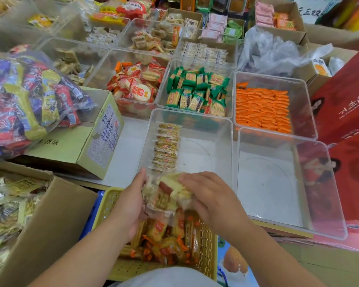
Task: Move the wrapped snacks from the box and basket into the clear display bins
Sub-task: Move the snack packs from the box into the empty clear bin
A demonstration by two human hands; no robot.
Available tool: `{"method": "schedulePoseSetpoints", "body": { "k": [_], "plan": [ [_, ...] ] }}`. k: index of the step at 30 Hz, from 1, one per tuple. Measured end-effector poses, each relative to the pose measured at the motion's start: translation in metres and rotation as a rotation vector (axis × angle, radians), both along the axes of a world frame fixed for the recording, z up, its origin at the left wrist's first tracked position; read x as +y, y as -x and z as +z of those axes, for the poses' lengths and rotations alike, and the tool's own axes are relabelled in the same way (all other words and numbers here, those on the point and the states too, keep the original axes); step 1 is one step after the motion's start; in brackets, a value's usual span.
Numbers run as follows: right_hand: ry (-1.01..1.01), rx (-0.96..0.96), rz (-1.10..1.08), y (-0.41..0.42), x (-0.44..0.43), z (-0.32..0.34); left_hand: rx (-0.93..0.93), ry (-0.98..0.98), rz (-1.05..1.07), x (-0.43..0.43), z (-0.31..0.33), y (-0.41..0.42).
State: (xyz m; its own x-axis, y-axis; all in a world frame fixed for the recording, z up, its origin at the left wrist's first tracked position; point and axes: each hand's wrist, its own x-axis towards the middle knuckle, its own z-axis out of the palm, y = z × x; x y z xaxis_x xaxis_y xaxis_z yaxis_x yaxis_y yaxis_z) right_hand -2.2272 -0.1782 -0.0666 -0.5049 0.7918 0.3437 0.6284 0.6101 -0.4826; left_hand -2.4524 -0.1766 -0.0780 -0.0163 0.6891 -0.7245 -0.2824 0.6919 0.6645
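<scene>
Stack of wrapped snacks [167,196] is clasped between my left grip [131,204] and right grip [212,200], above the yellow basket [210,247] at the table's [124,162] near edge; I'd keep it squared; seat it upright beside the row [167,148] in the clear bin [195,118].

Bins [207,141] are clear hard plastic, smooth & glossy w/ glare; basket [209,241] near centre is yellow perforated plastic, duller. Box [56,214] near left is matt brown cardboard, snacks [166,195] in shiny crinkly film, bag [267,52] far right thin wrinkled plastic.
</scene>
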Motion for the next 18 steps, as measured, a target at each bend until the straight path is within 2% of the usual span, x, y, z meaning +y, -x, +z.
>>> {"method": "schedulePoseSetpoints", "body": {
  "k": [3, 6, 9, 12, 18],
  "plan": [
    [0.063, -0.020, -0.250, -0.008, 0.024, -0.007, 0.026, -0.004, 0.078, 0.005, -0.006, 0.007],
    [0.233, -0.191, -0.364, -0.018, 0.056, -0.022, 0.063, -0.023, 0.117, 0.003, -0.012, 0.014],
    [0.487, -0.441, -0.351, -0.019, 0.084, -0.045, 0.061, -0.013, 0.118, 0.001, -0.016, 0.019],
    [0.612, -0.565, -0.336, -0.009, 0.103, -0.068, 0.048, -0.020, 0.092, -0.001, -0.017, 0.021],
    [0.848, -0.530, -0.188, 0.015, 0.116, -0.105, 0.042, 0.010, 0.092, 0.003, -0.016, 0.024]
  ]
}}
